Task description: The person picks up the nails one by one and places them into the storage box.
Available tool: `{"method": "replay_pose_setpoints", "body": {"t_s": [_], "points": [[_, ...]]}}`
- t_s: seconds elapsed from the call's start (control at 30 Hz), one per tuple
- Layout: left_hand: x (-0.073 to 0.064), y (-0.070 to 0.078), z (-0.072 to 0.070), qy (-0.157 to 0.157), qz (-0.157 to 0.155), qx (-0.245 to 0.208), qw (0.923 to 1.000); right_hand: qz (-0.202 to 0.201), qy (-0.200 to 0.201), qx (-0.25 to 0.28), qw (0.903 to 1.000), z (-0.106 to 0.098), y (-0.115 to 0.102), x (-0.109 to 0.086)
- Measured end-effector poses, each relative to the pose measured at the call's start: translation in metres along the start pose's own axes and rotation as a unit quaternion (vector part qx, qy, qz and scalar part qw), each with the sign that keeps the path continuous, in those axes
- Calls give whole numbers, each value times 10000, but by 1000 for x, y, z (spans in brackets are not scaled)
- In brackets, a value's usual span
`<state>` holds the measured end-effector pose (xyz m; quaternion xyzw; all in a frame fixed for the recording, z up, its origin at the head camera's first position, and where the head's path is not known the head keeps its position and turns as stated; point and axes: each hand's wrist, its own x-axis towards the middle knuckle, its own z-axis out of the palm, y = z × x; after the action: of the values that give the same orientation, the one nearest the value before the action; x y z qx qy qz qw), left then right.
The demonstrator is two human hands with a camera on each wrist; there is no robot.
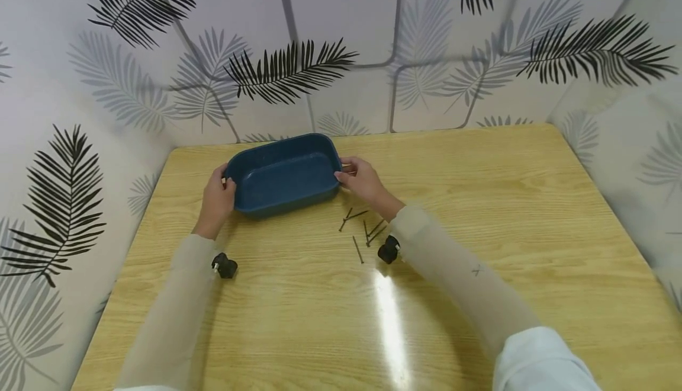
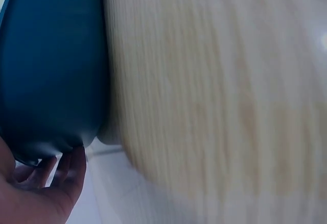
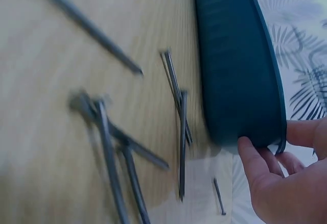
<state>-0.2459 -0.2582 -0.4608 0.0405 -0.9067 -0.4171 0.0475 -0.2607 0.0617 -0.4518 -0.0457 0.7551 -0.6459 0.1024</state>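
Observation:
A dark blue oblong basin (image 1: 288,180) with rounded corners is at the back left of the table, its inside bare. My left hand (image 1: 215,204) grips its left end, thumb at the rim. At the opposite end my right hand (image 1: 367,185) holds the rim between thumb and fingers. In the left wrist view, the fingers (image 2: 76,175) curl against the end of the basin (image 2: 56,71). Several loose metal nails (image 1: 358,250) lie on the wood just in front of the basin's right end; the right wrist view shows some crossing, including one nail (image 3: 183,147) near the basin wall.
The wood-grain table (image 1: 506,213) reaches back to a wall (image 1: 362,101) with a leaf pattern. A black wrist camera (image 1: 226,266) sits on the left sleeve, another camera (image 1: 389,250) on the right one, close to the nails. Glare (image 1: 391,326) streaks the front of the tabletop.

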Motion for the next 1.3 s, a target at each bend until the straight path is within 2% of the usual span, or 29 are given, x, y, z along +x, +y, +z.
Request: {"method": "replay_pose_setpoints", "body": {"t_s": [0.1, 0.3, 0.57, 0.7, 0.97, 1.13, 1.3], "points": [[-5, -6, -7, -139, 23, 26, 9999, -42, -47, -104, 9999, 7, 0, -10], [-15, -14, -21, -286, 89, 60, 9995, -69, -85, 23, 9999, 22, 2, -30], [-27, -22, -34, -429, 276, 61, 9987, -219, 275, -350, 9988, 43, 2, -58], [-37, -21, -39, -557, 233, 50, 9982, -336, 338, -404, 9980, 51, 3, -74], [-55, -18, -43, -705, 119, 165, 9973, -525, 406, -445, 9968, 57, 8, -101], [-64, -18, -42, -685, 175, 220, 9973, -745, 372, -130, 9964, 56, 13, -113], [-74, -20, -40, -680, 213, 309, 9970, -719, 279, 40, 9970, 53, -2, -134]]}}
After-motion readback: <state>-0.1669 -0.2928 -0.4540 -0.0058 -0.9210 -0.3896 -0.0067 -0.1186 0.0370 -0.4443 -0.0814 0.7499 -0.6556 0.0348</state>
